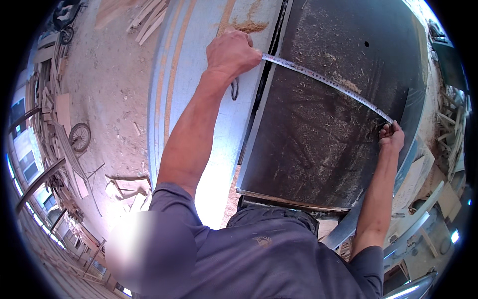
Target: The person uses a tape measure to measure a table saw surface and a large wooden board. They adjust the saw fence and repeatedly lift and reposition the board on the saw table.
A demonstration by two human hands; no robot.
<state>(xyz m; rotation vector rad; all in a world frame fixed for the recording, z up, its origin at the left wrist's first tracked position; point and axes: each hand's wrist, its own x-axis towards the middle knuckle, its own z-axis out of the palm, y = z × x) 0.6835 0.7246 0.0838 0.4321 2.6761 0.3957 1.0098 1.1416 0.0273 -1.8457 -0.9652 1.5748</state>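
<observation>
A white tape measure (326, 78) is stretched across the dark, sawdust-strewn board (318, 134). At its left end my left hand (232, 51) is closed, with the blade coming out beside the knuckles; the case is hidden in the fist. A dark looped strap (234, 88) hangs below that wrist, over the pale metal tabletop (196, 89). My right hand (392, 135) pinches the tape's other end near the right side of the dark board. Between the two hands the blade sags slightly and curves down to the right.
A narrow dark gap (256, 102) separates the pale tabletop from the dark board. A sawdust heap (249, 26) lies beyond my left hand. Wood strips (148, 20) are on the floor at far left, with stacked boards and a wheel (79, 137) nearer. Scrap wood (450, 129) is piled at right.
</observation>
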